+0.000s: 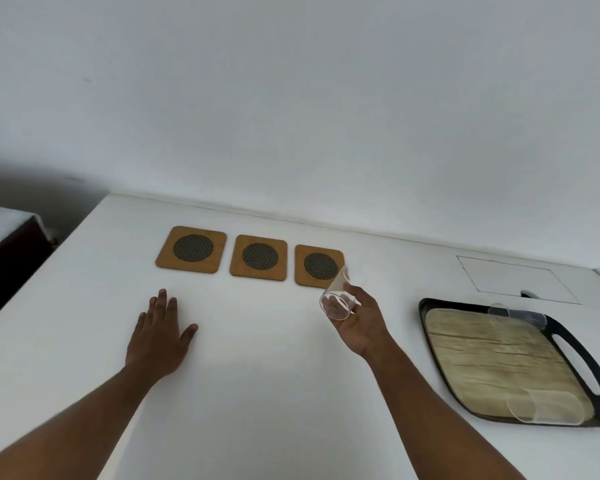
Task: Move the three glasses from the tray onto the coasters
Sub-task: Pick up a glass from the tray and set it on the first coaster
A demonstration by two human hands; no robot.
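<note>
Three wooden coasters with dark mesh centres lie in a row on the white table: left coaster [191, 249], middle coaster [259, 257], right coaster [318, 266]. My right hand [361, 320] holds a clear glass [336, 297] tilted on its side, in the air just in front of the right coaster. On the black-rimmed tray [568, 344] at the right, two more clear glasses lie on their sides: a far glass [515, 315] and a near glass [544, 407]. My left hand [160, 334] rests flat on the table with fingers spread, in front of the left coaster.
The white table [257, 393] meets a white wall at the back. A rectangular hatch outline [516, 278] is set in the table behind the tray. Dark furniture [7, 251] stands off the table's left edge.
</note>
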